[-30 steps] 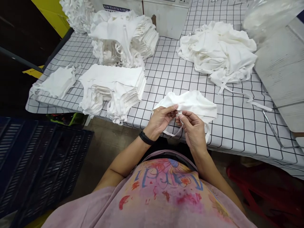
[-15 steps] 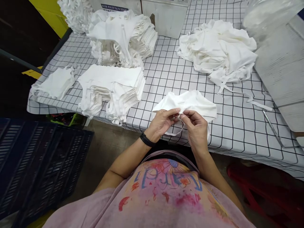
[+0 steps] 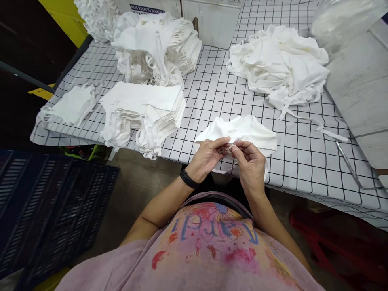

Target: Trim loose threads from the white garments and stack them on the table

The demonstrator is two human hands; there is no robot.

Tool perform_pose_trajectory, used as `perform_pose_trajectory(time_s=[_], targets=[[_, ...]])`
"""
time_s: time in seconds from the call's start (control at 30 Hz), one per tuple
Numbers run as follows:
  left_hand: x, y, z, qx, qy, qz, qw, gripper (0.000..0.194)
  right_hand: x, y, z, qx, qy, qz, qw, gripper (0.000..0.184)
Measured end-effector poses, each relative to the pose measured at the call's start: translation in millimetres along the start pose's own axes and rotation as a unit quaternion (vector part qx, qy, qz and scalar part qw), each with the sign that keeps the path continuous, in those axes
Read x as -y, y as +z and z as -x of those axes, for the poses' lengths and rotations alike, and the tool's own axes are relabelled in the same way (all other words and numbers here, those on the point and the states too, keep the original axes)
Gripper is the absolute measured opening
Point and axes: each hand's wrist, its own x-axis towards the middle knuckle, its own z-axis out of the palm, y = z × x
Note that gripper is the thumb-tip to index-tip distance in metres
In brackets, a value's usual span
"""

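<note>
A white fabric garment with thin straps point(image 3: 248, 129) lies at the table's front edge, its near part behind my hands. My left hand point(image 3: 210, 155), with a black band on the wrist, pinches a thin white strap at the garment's near edge. Close beside it, the thumb and fingers of my right hand point(image 3: 251, 163) are closed on the same strap. A small loop of the strap shows between the fingertips, and more of it hangs below them. The exact grip is partly hidden by my fingers.
A neat stack of white garments point(image 3: 142, 97) stands left, a taller stack point(image 3: 154, 40) behind it. One flat white piece point(image 3: 74, 105) lies far left. A loose white heap point(image 3: 279, 60) and a bent metal rod point(image 3: 348, 163) are right. Blue crates point(image 3: 54, 202) stand below left.
The strap between my fingertips has shifted slightly, and a small loop now shows there. The hands and garment have stayed nearly in place.
</note>
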Motion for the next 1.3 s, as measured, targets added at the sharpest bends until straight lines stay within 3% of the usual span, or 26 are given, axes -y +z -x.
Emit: perform_pose_trajectory(time_s=[0.2, 0.4, 0.6, 0.8, 0.93, 1.03, 1.1, 1.17, 1.23, 1.3], targets=[[0.7, 0.9, -0.9, -0.005, -0.002, -0.002, 1.0, 0.021, 4.7, 3.0, -0.5, -0.006, -0.031, 0.011, 0.999, 0.016], [-1.9, 5.1, -0.5, -0.049, 0.009, 0.015, 0.999, 0.018, 5.4, -0.4, -2.0, -0.033, -0.08, 0.037, 0.996, 0.013], [-0.3, 4.7, 0.1, -0.032, 0.007, 0.018, 0.999, 0.018, 6.0, -3.2, -2.7, 0.002, -0.136, 0.099, 0.986, 0.011], [-1.2, -0.5, -1.1, -0.005, 0.024, 0.004, 1.0, 0.023, 5.7, -3.1, -4.4, 0.027, -0.091, 0.069, 0.993, 0.013], [-3.6, -2.3, 7.2, 0.026, 0.044, -0.094, 0.994, 0.033, 9.4, -7.4, -8.3, 0.025, -0.054, 0.033, 0.998, 0.016], [-4.8, -4.3, 20.0, 0.023, 0.1, -0.266, 0.958, 0.044, 11.9, -12.0, -12.8, 0.024, -0.027, 0.0, 0.999, 0.017], [-7.7, -5.7, 27.5, -0.011, 0.202, -0.378, 0.904, 0.037, 13.5, -14.4, -15.1, 0.026, -0.008, -0.026, 0.999, 0.017], [-13.4, -6.4, 30.8, -0.026, 0.304, -0.45, 0.839, 0.019, 15.2, -16.0, -16.3, 0.031, 0.013, -0.052, 0.998, 0.018], [-20.7, -6.3, 28.8, 0.01, 0.352, -0.49, 0.798, 0.018, 16.7, -16.7, -16.5, 0.036, 0.03, -0.068, 0.997, 0.02], [-26.7, -5.7, 23.4, 0.071, 0.34, -0.505, 0.79, 0.02, 17.5, -17.1, -16.2, 0.044, 0.041, -0.071, 0.996, 0.021]])
